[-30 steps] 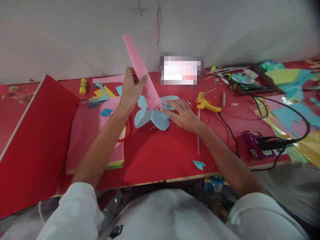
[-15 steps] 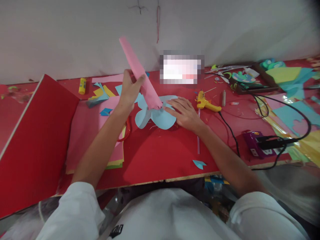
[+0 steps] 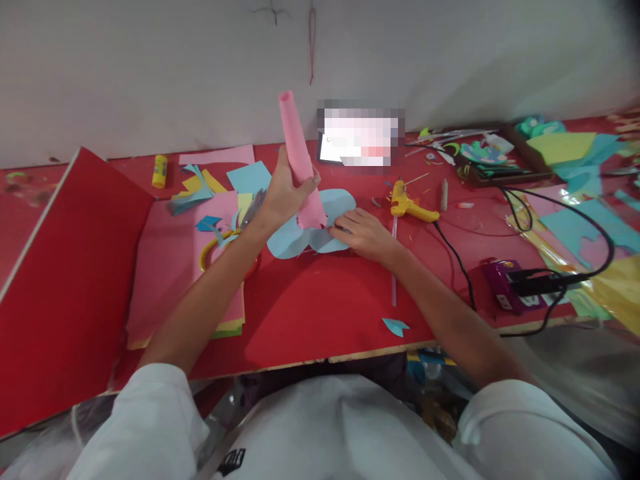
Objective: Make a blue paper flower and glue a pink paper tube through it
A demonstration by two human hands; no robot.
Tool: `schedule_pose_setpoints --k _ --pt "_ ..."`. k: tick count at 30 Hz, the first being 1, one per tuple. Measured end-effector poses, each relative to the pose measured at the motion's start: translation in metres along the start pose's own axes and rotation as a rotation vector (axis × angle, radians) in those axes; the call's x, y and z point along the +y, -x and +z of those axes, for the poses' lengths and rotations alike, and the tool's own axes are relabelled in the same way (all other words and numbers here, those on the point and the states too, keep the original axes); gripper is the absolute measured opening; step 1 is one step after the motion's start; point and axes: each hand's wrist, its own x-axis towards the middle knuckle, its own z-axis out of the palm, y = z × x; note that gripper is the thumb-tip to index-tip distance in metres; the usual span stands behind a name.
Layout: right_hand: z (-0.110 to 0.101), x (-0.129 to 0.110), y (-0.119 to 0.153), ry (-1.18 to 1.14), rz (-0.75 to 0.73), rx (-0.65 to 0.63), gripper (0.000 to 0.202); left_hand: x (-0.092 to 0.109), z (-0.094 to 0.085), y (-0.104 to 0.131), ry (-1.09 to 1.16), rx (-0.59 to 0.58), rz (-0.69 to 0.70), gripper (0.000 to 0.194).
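Note:
A rolled pink paper tube (image 3: 296,137) leans slightly left over a light-blue paper flower (image 3: 285,241) with rounded petals. My left hand (image 3: 290,187) wraps round the tube's lower half, thumb in front. The tube's notched, flared lower end meets the middle of the flower; whether it is stuck there I cannot tell. At the right of this end, my right hand (image 3: 363,233) has its fingers bent and drawn together, the fingertips by the tube's edge over the blue petals. Anything between those fingertips is hidden.
Right of my hands lie a yellow glue gun (image 3: 413,205) and a purple power box (image 3: 513,287) with black cables. Scissors (image 3: 207,253) and coloured sheets (image 3: 165,267) are at the left, by a glue stick (image 3: 159,171) and a raised red board (image 3: 65,267).
The pink tube has swung right and more upright, its lower end now down over the flower's middle. My right hand's fingers, stretched over a petal before, have curled in beside the tube's base.

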Motion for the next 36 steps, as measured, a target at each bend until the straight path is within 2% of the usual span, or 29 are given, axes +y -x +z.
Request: schedule_pose_setpoints --k 7,15,23,36 --pt "-0.004 0.004 0.005 -0.065 0.061 -0.039 0.036 0.011 0.003 0.004 -0.072 -0.031 -0.01 0.046" --pt "0.002 0.007 0.007 -0.152 0.153 0.024 0.032 0.0 0.001 0.001 -0.046 -0.011 -0.016 0.05" --pt "0.009 0.011 0.008 -0.192 0.159 -0.052 0.043 -0.002 0.003 0.001 -0.034 0.011 -0.018 0.048" --pt "0.006 0.009 0.008 -0.255 0.174 -0.102 0.041 -0.001 0.002 0.001 -0.032 0.016 -0.019 0.05"
